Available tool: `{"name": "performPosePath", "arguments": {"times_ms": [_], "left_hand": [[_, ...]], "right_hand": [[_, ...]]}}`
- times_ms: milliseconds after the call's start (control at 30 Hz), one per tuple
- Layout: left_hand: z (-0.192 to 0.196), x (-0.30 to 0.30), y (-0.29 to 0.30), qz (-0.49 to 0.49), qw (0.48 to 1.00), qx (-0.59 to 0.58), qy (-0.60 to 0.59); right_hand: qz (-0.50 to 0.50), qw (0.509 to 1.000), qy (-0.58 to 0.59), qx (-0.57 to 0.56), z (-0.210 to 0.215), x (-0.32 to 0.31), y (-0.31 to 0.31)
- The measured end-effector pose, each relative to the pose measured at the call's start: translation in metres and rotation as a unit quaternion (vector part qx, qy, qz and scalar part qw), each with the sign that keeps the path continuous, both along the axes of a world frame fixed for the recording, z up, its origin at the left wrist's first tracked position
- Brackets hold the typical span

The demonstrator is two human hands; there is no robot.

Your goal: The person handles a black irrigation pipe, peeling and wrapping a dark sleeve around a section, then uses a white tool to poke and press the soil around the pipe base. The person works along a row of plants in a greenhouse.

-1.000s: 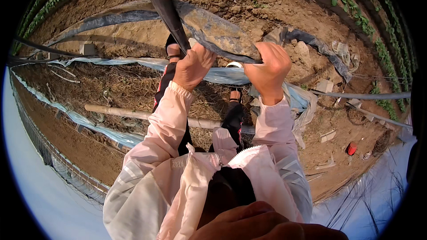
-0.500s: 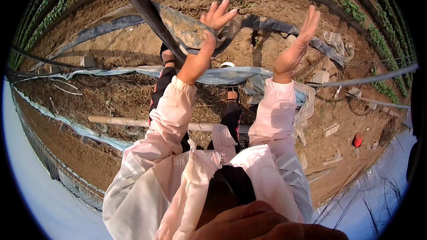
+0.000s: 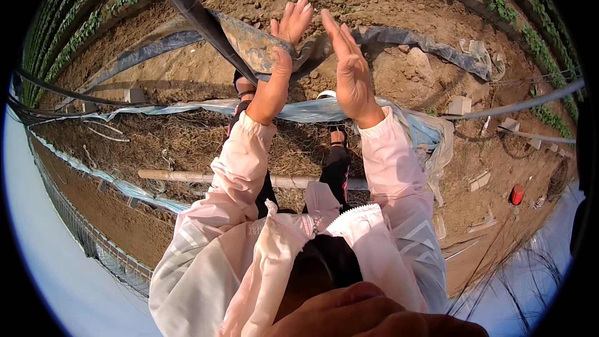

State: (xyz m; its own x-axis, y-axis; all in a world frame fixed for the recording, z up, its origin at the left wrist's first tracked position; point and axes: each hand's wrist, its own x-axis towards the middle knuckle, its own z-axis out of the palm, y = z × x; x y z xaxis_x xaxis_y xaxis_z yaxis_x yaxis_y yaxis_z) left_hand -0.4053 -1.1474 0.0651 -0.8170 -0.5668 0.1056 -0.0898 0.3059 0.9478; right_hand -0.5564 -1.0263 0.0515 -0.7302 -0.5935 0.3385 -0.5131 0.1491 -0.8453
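The soil-stained plastic sheet (image 3: pixel 246 36) is seen beside the dark pole (image 3: pixel 187 6), passing between the raised thumb and spread fingers of the left hand (image 3: pixel 279 72), with no firm pinch shown; the right hand (image 3: pixel 354 84) is held flat with fingers extended and nothing gripped, though contact with the sheet cannot be told. For good control, the sheet should be grasped at two separate points before tension is applied. Even, gentle pull is advised, so that tearing or snagging on the pole is avoided.
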Motion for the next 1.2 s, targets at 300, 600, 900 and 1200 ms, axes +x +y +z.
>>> {"name": "performPosePath", "arguments": {"times_ms": [300,600,900,1200], "left_hand": [[0.009,0.006,0.004,0.003,0.993,0.116,0.034],[0.041,-0.006,0.028,0.088,0.822,0.513,0.231],[0.043,-0.014,0.028,0.036,0.891,0.405,0.201],[0.068,-0.021,0.045,0.066,0.973,0.201,0.089]], "right_hand": [[0.265,0.959,-0.088,0.048,-0.018,0.051,0.001],[0.180,0.975,0.015,0.133,-0.089,0.029,-0.005],[0.076,0.975,0.058,0.199,-0.011,0.008,0.045],[-0.118,0.991,0.006,-0.066,0.047,0.000,0.038]]}}
